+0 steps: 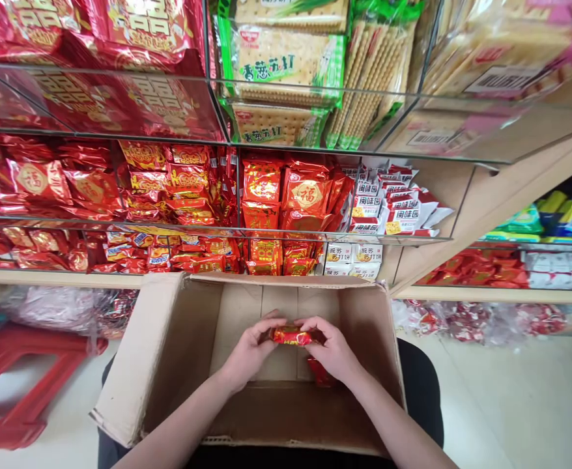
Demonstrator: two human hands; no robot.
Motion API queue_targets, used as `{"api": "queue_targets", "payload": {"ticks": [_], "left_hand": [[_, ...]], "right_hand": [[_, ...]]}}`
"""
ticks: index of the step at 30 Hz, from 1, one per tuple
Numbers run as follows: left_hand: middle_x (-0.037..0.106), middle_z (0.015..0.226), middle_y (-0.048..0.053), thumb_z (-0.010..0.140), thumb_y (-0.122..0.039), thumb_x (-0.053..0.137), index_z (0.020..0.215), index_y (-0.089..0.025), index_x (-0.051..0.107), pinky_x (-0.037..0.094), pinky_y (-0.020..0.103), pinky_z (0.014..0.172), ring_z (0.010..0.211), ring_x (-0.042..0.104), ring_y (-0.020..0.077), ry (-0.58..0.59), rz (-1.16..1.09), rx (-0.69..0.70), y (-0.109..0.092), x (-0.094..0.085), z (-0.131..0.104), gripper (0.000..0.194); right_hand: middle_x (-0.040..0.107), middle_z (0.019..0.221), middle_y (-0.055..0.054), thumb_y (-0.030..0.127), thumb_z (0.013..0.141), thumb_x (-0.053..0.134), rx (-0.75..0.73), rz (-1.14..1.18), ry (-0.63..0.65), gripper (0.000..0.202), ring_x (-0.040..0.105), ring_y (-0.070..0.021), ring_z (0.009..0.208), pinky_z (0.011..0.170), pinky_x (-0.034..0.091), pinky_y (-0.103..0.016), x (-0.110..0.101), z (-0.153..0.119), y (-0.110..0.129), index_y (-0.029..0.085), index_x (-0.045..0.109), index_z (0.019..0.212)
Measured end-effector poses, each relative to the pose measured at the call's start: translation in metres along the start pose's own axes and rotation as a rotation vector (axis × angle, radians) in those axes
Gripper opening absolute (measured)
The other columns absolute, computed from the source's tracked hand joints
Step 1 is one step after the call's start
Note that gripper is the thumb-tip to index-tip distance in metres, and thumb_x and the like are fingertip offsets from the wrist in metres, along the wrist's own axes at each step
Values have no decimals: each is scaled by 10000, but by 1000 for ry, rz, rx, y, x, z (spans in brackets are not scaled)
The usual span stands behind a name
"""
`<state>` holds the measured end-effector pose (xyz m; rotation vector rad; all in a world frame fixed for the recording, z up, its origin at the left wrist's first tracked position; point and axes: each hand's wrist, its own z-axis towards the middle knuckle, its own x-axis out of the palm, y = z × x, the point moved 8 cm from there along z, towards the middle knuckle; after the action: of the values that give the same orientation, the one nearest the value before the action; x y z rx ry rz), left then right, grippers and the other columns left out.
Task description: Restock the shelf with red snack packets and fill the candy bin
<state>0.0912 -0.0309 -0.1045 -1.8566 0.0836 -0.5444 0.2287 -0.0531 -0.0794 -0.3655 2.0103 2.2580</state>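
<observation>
Between my two hands is a small red and gold wrapped snack packet point(292, 336), held level over the open cardboard box point(183, 352). My left hand point(254, 348) is closed on the packet's left end. On its right end, the fingers of my right hand point(332, 348) are closed too. Lower down in the box lies another red packet point(320, 371), partly covered by my right hand and forearm. The box stands in front of me with one flap point(137, 365) folded outward on the left.
Clear-fronted shelves hold red snack packets point(308, 195), white packets point(406, 208) and green-edged cracker packs point(286, 62). A shelf edge point(71, 279) runs just behind the box. On the floor at left stands a red plastic stool point(46, 365); bagged goods point(481, 319) lie beneath the right shelf.
</observation>
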Motion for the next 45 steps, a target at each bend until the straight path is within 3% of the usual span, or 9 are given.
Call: {"api": "queue_targets", "payload": {"ticks": [6, 10, 14, 18, 22, 33, 37, 42, 45], "left_hand": [[562, 1032, 52, 661, -188, 599, 981, -198, 530, 424, 315, 804, 922, 537, 179, -52, -341, -192, 1, 13, -17, 328], [582, 982, 12, 606, -173, 663, 1102, -263, 424, 435, 254, 754, 876, 551, 145, -127, -222, -76, -10, 18, -21, 558], [607, 922, 0, 576, -159, 682, 1193, -292, 312, 438, 255, 751, 831, 565, 142, -126, -144, -19, -21, 22, -19, 732], [600, 961, 40, 601, -192, 671, 1131, -239, 407, 435, 267, 766, 836, 563, 158, -103, -86, -16, -24, 27, -18, 594], [595, 976, 56, 625, -242, 660, 1004, -194, 516, 435, 270, 773, 862, 550, 165, -88, -47, -65, -16, 40, -19, 408], [621, 891, 62, 685, -378, 578, 952, -172, 540, 468, 231, 501, 743, 584, 179, -86, 164, -161, -18, 41, -4, 340], [619, 890, 51, 713, -344, 547, 1019, -179, 525, 474, 246, 547, 757, 568, 177, 20, 430, 58, -58, 51, -2, 348], [567, 989, 34, 784, -254, 456, 1064, -208, 501, 411, 286, 814, 890, 518, 150, -78, 1099, 657, -152, 67, 8, 287], [562, 996, 51, 806, -225, 399, 1029, -173, 514, 398, 284, 842, 939, 502, 153, -8, 1448, 746, -164, 76, 42, 255]], "right_hand": [[479, 1146, -67, 50, 692, 434, -292, -227, -75, 221, 419, -185, 1066, 865, 357, -362, -2, -7, 25, 204, 556, 792], [439, 1192, -81, 95, 754, 358, -188, -142, -168, 319, 414, -182, 1085, 900, 341, -372, -11, -9, 17, 205, 527, 1002], [588, 913, -59, 269, 787, 435, 65, 217, -201, 349, 558, -159, 822, 723, 458, -311, -12, -7, -6, 200, 417, 1128], [596, 785, -16, 335, 693, 585, 185, 485, -77, 295, 556, -137, 696, 612, 457, -260, 3, -4, -12, 193, 519, 944], [505, 558, 51, 353, 663, 615, 213, 677, -165, 222, 455, -76, 481, 460, 386, -200, -2, -4, -13, 181, 490, 725], [399, 527, 55, 393, 682, 586, 161, 607, -245, 310, 351, -68, 494, 482, 294, -193, -16, -3, -13, 170, 404, 567], [476, 562, 22, 461, 733, 502, 198, 734, -263, 322, 414, -86, 510, 484, 328, -204, -15, -2, -15, 168, 444, 612], [558, 594, -18, 512, 720, 488, 296, 587, -257, 378, 441, -81, 494, 473, 325, -193, -11, -3, -20, 152, 465, 606], [553, 586, -9, 527, 703, 497, 293, 525, -216, 391, 435, -75, 478, 464, 320, -189, -5, -2, -20, 157, 440, 588]]}}
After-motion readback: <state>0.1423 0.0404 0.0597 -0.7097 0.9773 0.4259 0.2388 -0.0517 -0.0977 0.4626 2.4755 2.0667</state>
